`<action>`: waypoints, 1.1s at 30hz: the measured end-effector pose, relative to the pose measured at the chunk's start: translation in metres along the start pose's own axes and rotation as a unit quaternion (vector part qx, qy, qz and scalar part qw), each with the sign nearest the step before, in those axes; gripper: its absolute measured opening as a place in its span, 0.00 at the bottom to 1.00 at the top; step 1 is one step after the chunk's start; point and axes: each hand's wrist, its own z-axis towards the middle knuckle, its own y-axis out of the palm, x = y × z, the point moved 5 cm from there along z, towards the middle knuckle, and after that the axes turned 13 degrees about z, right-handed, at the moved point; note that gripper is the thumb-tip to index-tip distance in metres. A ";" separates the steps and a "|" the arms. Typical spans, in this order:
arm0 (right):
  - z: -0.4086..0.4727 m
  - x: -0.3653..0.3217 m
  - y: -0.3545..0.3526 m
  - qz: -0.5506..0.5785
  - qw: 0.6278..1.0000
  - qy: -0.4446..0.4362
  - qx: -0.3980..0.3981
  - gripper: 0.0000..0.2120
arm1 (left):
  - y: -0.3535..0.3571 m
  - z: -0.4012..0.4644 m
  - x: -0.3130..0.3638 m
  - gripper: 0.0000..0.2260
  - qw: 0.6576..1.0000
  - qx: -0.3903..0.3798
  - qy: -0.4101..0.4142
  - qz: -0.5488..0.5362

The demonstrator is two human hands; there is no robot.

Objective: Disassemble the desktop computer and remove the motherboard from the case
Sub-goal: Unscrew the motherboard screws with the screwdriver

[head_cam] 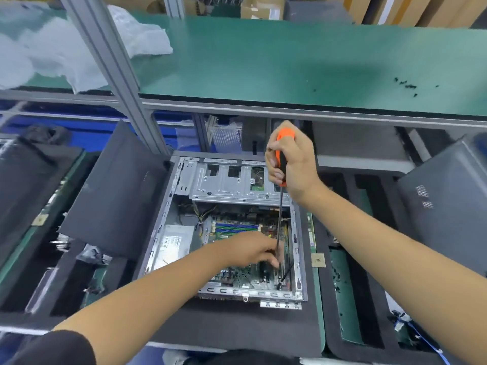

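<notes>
- Right hand (pixel 291 164) was wrapped around the orange-and-black handle of one screwdriver (pixel 281 164), shaft running down into the open computer case (pixel 168 222).
- Left hand (pixel 250 250) reached into the case, fingers curled at the shaft low down, apparently steadying it; exact pinch blurred, could not tell for sure.
- Motherboard (pixel 237 275) was lying flat inside the case, not yet out; screwdriver tip near its right front corner.
- Risk: tip could slip off the screw and gouge the board or nearby slots, since the long shaft is tilted.
- Risk: a loosened screw could drop under the board.
- Risk: pulling the board with cables (pixel 201 210) still attached would strain the connectors.
- Counts: one case, one motherboard, one screwdriver, two hands, one drive cage (pixel 224 185), one power supply (pixel 172 243), small cluster of loose screws (pixel 407 85) on the green bench (pixel 263 61), number not countable.
</notes>
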 end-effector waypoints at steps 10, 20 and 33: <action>-0.033 0.060 -0.028 0.025 0.997 0.065 0.040 0.06 | 0.058 0.024 -0.012 0.11 0.996 -0.059 -0.007 0.060; -0.034 0.074 -0.042 0.035 0.994 0.077 0.066 0.06 | 0.075 0.023 -0.016 0.07 0.995 -0.095 -0.003 0.024; -0.038 0.089 -0.039 0.041 0.991 0.101 0.080 0.09 | 0.077 0.024 -0.015 0.05 0.994 -0.090 0.033 0.057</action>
